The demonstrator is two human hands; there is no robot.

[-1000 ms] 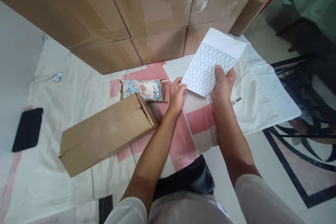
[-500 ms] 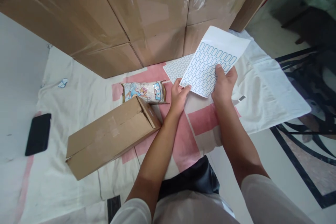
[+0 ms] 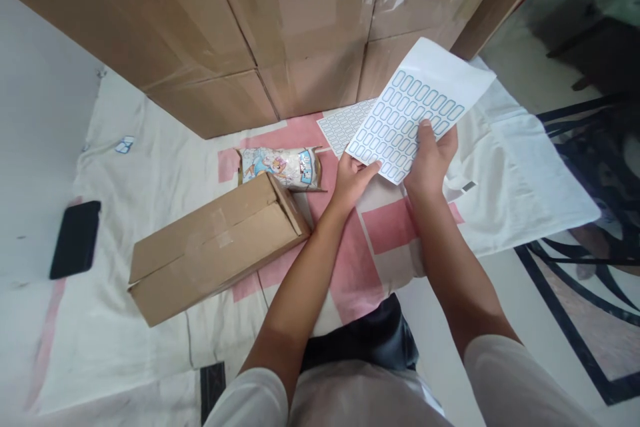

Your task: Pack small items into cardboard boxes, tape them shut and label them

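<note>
Fingers (image 3: 373, 171) on both hands are pinching one label sheet (image 3: 413, 107), and going left to right you've got a dark phone-looking slab (image 3: 76, 239) at far left, then a long cardboard box (image 3: 215, 247) sitting at an angle just in front of a patterned packet (image 3: 283, 167), probably parked there for elbow room. Next, the left hand (image 3: 351, 181) has the sheet's lower-left edge, thumb on top, with a second printed sheet (image 3: 341, 125) lying flat on the cloth (image 3: 357, 287) just behind, while the right hand (image 3: 431, 160) grips the right edge, likely to steady it face-up.
</note>
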